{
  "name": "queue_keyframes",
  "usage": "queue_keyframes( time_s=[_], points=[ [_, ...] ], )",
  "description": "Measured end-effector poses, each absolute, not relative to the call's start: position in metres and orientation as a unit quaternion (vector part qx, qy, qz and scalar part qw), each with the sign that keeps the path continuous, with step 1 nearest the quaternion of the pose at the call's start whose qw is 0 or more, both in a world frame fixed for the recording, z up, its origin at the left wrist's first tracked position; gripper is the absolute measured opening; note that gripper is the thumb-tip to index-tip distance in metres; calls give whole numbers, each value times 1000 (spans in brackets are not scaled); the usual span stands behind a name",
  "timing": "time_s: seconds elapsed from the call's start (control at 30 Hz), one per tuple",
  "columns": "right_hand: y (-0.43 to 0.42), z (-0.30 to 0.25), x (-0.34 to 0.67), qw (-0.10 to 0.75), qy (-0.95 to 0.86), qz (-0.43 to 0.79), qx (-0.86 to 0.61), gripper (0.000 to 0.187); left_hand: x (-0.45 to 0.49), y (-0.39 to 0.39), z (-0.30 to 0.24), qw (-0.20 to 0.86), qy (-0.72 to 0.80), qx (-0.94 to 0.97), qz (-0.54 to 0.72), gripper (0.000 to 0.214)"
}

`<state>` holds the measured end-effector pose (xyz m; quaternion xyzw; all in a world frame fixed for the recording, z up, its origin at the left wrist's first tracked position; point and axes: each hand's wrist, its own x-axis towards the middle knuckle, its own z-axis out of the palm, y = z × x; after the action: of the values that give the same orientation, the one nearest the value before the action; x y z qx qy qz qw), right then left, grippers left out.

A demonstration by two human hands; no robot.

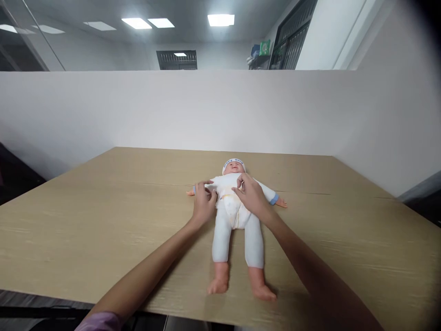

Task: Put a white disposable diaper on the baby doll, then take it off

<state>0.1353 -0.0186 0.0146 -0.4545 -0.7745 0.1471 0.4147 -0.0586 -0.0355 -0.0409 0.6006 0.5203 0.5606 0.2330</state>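
A baby doll in white clothes and a white cap lies on its back on the wooden table, head away from me, bare feet toward me. A diaper shows at its waist. My left hand rests at the doll's left side by its arm, fingers pinching the white shirt. My right hand lies over the doll's chest, fingers curled on the shirt fabric.
A white partition wall runs behind the table and along the right side. The table's front edge lies close to me. Shelves and a dark window frame stand beyond the partition.
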Motion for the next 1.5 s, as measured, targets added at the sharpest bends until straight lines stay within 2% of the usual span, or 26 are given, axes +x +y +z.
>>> queue_keyframes(
  time_s=[0.1, 0.17, 0.27, 0.37, 0.53, 0.73, 0.93, 1.17, 1.5],
  points=[
    [-67, 23, 142, 404, -794, 189, -414, 11, -59, -75, -22, 161, 458, 685, 543, 15],
    [-101, 18, 152, 352, -805, 244, -411, 8, -63, -102, -13, 166, 389, 770, 477, 11],
    [-132, -1, 171, 275, -812, 291, -425, 14, -70, -127, -14, 190, 336, 858, 338, 11],
    [-131, -19, 185, 272, -801, 284, -452, 10, -72, -127, -24, 199, 361, 871, 268, 8],
    [-113, -30, 182, 267, -794, 212, -503, 20, -62, -105, -32, 193, 470, 818, 269, 28],
    [-112, -42, 173, 265, -809, 143, -505, 5, -50, -99, -33, 170, 499, 803, 278, 37],
    [-121, -39, 174, 285, -805, 160, -494, 1, -54, -96, -40, 181, 469, 812, 296, 35],
    [-130, -48, 169, 302, -790, 168, -507, 15, -56, -95, -47, 175, 420, 815, 360, 16],
    [-132, -50, 165, 322, -786, 174, -498, 24, -54, -97, -43, 199, 412, 810, 368, 14]
  ],
)
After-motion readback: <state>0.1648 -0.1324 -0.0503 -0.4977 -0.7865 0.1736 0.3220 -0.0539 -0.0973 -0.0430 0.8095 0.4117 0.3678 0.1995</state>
